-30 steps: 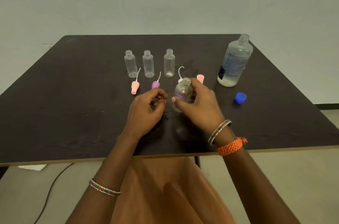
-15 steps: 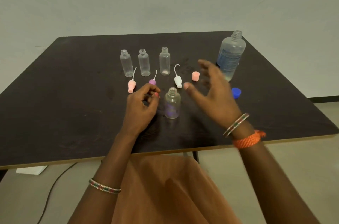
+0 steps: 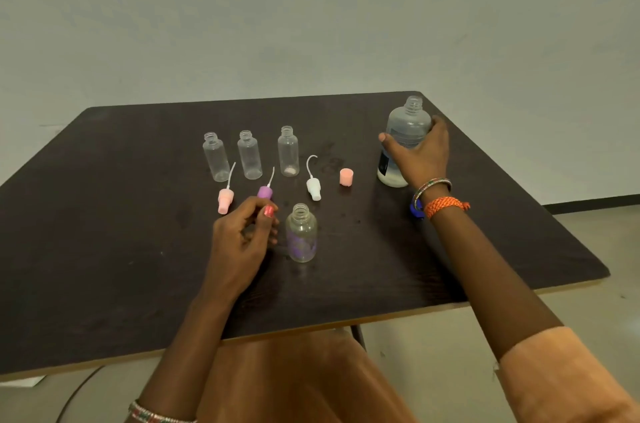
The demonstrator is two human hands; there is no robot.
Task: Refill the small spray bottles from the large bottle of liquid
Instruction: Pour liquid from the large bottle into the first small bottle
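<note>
The large clear bottle, uncapped and holding a little liquid, stands at the table's right rear. My right hand is wrapped around its middle. A small uncapped bottle with a purple label stands upright near the table's centre. My left hand rests just left of it, apart from it, fingers curled with thumb against forefinger and nothing visible in them. Three more small clear bottles stand uncapped in a row further back.
On the dark table lie a pink spray head, a purple spray head and a white spray head, plus a pink cap. A blue cap is partly hidden behind my right wrist.
My right hand let go of the small purple-labelled bottle, swung right and back, and closed around the large bottle. My left hand has hardly moved.
</note>
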